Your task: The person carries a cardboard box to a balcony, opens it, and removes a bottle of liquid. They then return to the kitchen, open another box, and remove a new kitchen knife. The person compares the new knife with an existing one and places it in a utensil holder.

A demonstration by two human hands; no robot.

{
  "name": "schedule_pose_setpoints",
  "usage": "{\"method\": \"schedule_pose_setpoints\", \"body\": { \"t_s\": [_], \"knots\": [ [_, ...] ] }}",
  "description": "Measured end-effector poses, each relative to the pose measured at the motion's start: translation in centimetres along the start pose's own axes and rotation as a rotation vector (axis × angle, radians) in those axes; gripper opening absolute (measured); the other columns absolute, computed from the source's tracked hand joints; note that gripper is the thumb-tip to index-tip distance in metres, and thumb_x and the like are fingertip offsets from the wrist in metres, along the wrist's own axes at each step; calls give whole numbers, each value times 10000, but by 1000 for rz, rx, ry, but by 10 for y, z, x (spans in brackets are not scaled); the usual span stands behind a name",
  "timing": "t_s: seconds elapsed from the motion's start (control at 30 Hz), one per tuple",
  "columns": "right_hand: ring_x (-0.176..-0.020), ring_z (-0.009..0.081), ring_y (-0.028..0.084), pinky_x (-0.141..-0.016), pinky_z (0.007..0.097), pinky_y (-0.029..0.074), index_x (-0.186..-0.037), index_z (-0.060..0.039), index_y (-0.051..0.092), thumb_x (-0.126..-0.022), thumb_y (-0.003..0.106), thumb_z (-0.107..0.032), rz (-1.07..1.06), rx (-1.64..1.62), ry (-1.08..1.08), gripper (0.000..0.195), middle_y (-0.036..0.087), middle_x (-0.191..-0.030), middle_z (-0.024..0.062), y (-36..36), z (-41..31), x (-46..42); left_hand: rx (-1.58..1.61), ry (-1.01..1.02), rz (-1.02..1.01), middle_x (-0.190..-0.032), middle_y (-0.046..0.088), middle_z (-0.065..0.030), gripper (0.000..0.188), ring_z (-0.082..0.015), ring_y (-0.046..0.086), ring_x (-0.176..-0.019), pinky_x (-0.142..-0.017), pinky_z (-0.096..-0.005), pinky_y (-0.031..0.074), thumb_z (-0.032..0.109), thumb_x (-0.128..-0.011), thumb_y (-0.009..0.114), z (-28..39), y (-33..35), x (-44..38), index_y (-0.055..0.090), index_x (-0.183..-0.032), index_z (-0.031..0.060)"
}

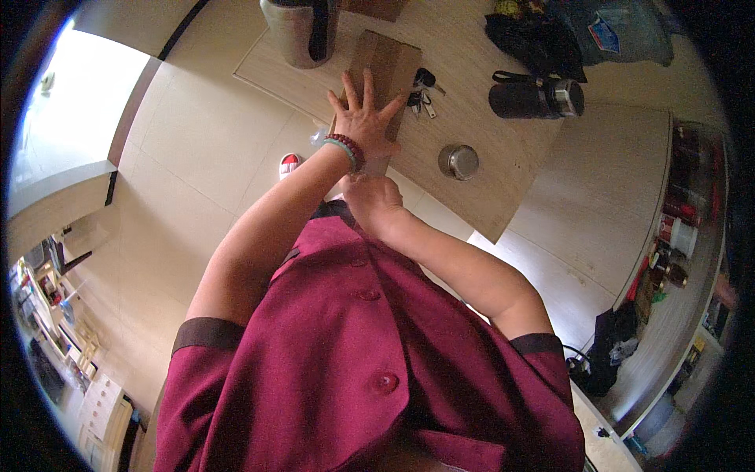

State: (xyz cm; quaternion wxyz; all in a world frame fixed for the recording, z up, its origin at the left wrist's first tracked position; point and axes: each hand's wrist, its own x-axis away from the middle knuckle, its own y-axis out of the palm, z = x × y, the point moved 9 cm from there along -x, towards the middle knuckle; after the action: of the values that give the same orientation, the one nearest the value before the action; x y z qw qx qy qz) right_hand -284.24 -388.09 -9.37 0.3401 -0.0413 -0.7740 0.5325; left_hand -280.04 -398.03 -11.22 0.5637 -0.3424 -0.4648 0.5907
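Observation:
My left hand [367, 121] lies with spread fingers over a brown cardboard box [386, 62] at the edge of a wooden table [489, 200]. Beaded bracelets [347, 147] circle that wrist. Below it, close to the near end of the box, my right hand [373, 197] has its fingers curled; whether it grips the box's end is hard to tell. Several keys [426, 103] with a dark fob lie just right of the box. Farther right on the table stands a round lidded jar [462, 162].
A black flask [531, 99] lies beyond the jar, near dark bags [531, 41]. A pale bin-like container [299, 35] stands behind the box at left. Shelves with mixed goods [672, 236] line the right side. A red and white shoe [289, 165] shows on the tiled floor.

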Motion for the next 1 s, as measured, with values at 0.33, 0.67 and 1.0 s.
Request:
{"method": "schedule_pose_setpoints", "body": {
  "t_s": [0.33, 0.67, 1.0],
  "knots": [
    [-717, 346, 643, -593, 436, 507, -852, -3, 561, -829, 454, -128, -25, 95, -151, 167, 634, -768, 198, 63, 98, 66, 15, -6, -17, -1492, 5, -243, 845, -537, -30, -1331, -968, -730, 110, 527, -597, 688, 4, -13, 2, 350, -1358, 384],
    [-792, 400, 595, -693, 474, 460, -931, -47, 554, -911, 432, -251, -70, -542, 159, 238, 614, -804, 211, -23, 54, 85, -41, 15, -150, -1507, -53, -197, 780, -552, -20, -1320, -976, -685, 217, 477, -723, 668, -3, -12, -1, 263, -1388, 438],
    [-488, 57, 394, -419, 231, 328, -861, -27, 532, -956, 404, -223, 408, -1284, 393, 253, 418, -561, -16, -12, 84, 89, 447, 147, 101, -1353, 384, -212, 539, -355, 336, -1283, -1039, -434, 305, 106, -794, 574, -66, -41, 43, 403, -1302, 45]
  ]
}}
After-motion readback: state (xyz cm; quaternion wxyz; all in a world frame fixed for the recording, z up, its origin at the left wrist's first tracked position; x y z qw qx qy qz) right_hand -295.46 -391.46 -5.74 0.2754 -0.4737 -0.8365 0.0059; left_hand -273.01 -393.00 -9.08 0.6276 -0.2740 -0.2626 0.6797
